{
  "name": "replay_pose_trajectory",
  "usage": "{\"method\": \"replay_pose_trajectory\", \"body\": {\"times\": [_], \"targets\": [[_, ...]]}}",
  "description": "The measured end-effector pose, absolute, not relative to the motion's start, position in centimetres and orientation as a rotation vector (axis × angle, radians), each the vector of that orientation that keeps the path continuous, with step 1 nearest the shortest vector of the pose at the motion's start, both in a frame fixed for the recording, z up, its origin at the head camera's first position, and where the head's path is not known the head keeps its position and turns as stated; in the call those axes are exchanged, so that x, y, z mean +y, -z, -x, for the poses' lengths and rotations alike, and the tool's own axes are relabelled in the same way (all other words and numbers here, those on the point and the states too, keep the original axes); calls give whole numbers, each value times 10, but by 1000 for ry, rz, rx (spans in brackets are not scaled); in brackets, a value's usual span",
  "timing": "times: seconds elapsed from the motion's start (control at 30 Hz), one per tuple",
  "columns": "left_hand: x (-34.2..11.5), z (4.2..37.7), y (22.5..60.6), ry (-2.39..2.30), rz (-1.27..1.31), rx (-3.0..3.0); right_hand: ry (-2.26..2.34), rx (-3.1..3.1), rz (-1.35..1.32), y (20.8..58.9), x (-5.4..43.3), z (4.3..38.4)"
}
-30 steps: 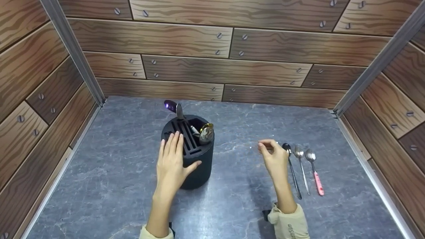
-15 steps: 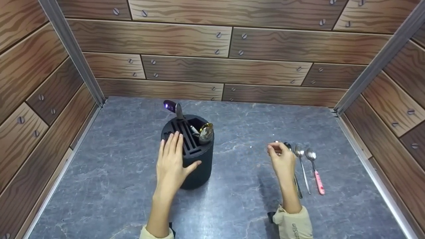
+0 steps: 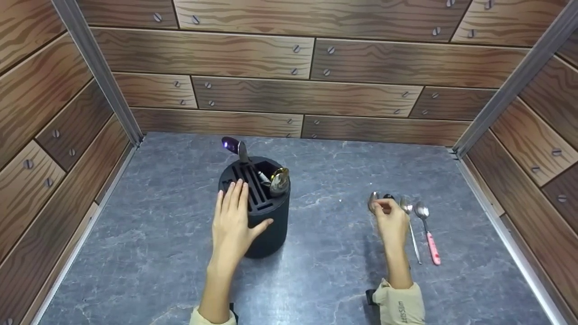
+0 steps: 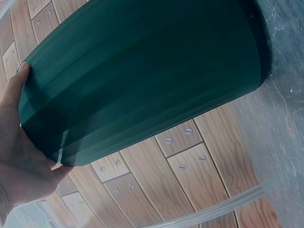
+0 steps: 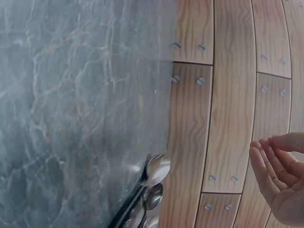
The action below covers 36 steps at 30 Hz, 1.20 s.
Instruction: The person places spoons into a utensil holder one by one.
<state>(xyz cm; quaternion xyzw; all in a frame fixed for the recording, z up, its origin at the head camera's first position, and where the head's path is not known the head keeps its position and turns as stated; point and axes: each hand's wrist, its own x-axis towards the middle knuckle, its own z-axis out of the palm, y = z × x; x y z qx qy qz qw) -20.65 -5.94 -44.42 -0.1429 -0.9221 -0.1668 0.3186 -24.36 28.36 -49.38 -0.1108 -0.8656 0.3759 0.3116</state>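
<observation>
A tall black slotted cutlery holder [image 3: 266, 230] stands upright left of the middle; it looks dark green in the left wrist view. My left hand [image 3: 231, 221] lies over its near left rim with straight fingers, thumb spread along the side. A purple-backed spoon [image 3: 230, 144] and a gold spoon [image 3: 280, 181] stick out of its top. My right hand [image 3: 392, 223] hovers over a row of spoons, thumb and bent fingertips close together and nothing between them in the right wrist view. Beside its fingertips lies a silver spoon [image 3: 373, 198], its handle hidden.
Right of that spoon lie a dark spoon [image 3: 388, 197], a silver spoon [image 3: 406, 206] and a spoon with a pink handle [image 3: 432, 249], side by side. Wood-patterned panels [image 3: 253, 54] wall in the grey marbled tabletop [image 3: 316, 257] at the back and sides.
My right hand has moved right and slightly nearer, uncovering the leftmost silver spoon's bowl and covering most of the dark spoon. My left hand has stayed on the holder.
</observation>
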Motion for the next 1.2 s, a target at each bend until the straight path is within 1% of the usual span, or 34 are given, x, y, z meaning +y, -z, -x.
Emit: {"method": "replay_pose_trajectory", "body": {"times": [0.6,0.87,1.2], "targets": [[-60,207,445,439,376,-2425,-847,-2599,436,528,308,251],[-60,206,445,457,378,-2420,-843,-2883,553,533,316,250],[-60,207,445,442,381,-2430,-800,-2970,718,535,320,257]]}}
